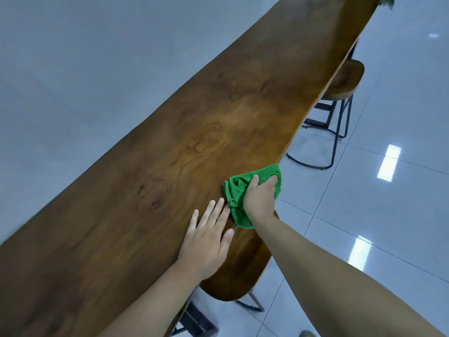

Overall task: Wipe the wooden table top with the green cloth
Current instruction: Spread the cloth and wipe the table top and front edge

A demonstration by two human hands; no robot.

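Note:
A long brown wooden table top (170,147) runs diagonally from the lower left to the upper right. A crumpled green cloth (237,190) lies on it at the near right edge. My right hand (260,198) sits on top of the cloth, its fingers curled into the bunched fabric. My left hand (209,237) lies flat on the wood just left of the cloth, fingers straight and spread, holding nothing.
A round wooden stool (345,81) on black metal legs stands under the table's right edge; another stool seat (233,276) shows below my left hand. Glossy grey floor tiles (364,215) lie to the right. A pale wall (73,69) borders the table's far side.

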